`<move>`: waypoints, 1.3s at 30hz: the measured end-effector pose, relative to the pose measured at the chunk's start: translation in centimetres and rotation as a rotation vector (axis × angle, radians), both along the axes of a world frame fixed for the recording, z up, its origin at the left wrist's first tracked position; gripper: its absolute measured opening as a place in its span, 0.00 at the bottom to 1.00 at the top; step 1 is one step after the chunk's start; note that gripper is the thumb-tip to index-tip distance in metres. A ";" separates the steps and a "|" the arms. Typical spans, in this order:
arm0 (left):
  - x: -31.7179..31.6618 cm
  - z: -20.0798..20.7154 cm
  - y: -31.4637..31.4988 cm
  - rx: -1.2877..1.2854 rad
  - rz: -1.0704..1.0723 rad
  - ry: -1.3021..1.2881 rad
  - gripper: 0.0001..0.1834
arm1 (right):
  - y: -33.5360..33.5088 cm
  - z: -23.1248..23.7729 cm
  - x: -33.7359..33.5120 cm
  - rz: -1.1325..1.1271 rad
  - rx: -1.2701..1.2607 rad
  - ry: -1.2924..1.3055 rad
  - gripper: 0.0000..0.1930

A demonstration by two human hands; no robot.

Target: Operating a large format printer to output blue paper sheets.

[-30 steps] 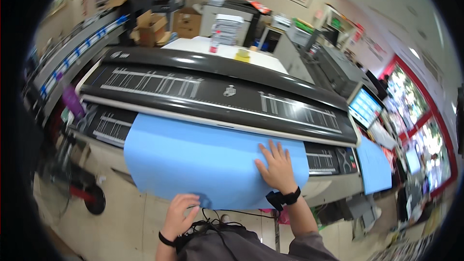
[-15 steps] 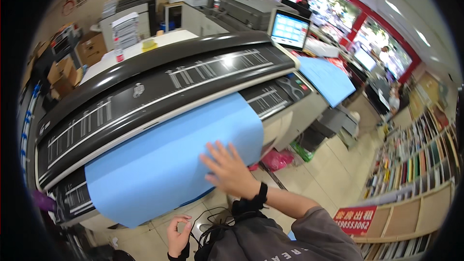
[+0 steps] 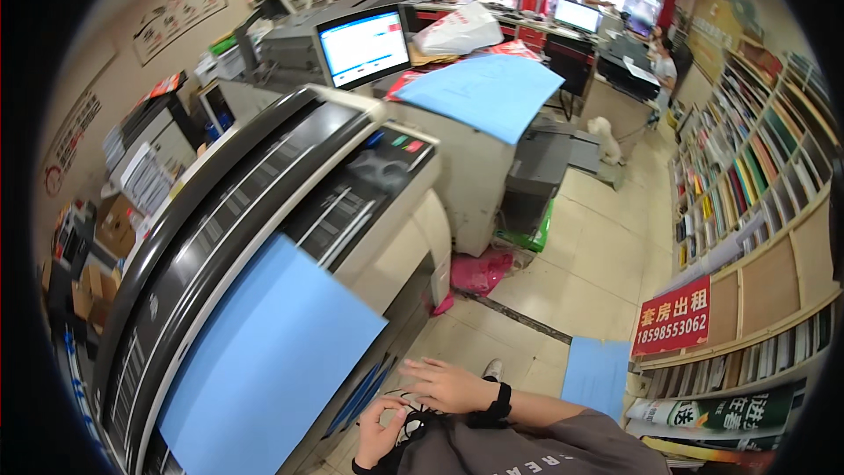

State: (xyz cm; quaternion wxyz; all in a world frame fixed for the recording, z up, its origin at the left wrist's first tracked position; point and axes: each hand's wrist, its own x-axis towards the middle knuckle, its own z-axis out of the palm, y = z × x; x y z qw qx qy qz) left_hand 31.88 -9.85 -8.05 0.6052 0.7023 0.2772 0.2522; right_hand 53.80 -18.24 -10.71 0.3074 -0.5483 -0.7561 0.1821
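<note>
A broad blue sheet of paper (image 3: 272, 369) hangs out of the front slot of a long black wide-format machine (image 3: 220, 237). My right hand (image 3: 450, 386) is in front of my body, right of the sheet and off it, with its fingers stretched out and nothing in it. Close beside it is my left hand (image 3: 380, 429), its fingers loosely bent with a gap to the thumb, also empty. Dark cords hang partly hidden behind my hands. A second blue sheet (image 3: 483, 92) lies on the cabinet beyond the machine.
A lit monitor (image 3: 362, 46) stands behind the machine's right end. Pink plastic (image 3: 482, 273) lies on the floor by the cabinet. More blue paper (image 3: 596, 376) is near the right-hand shelves (image 3: 756, 158), which hold many folders. A white dog (image 3: 605, 141) and other people are farther back.
My right hand has left the blue sheet and come back beside my left hand. The view has turned right. The sheet's near right end, curled over before, now lies flatter with a straight edge.
</note>
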 end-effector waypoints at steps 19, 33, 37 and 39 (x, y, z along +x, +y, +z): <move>34.4 0.5 -0.6 0.121 -0.484 0.045 0.08 | -5.5 -0.6 30.9 -0.320 -0.037 -0.041 0.08; 42.0 0.3 10.0 0.176 -0.264 -0.032 0.07 | 12.5 6.0 49.6 -0.770 0.339 -0.215 0.14; 40.3 0.4 11.0 0.135 -0.074 -0.031 0.07 | 18.1 5.1 54.0 -0.786 0.342 -0.426 0.20; 39.5 0.1 11.0 0.141 0.045 -0.023 0.07 | 19.1 4.3 55.2 -0.749 0.298 -0.446 0.20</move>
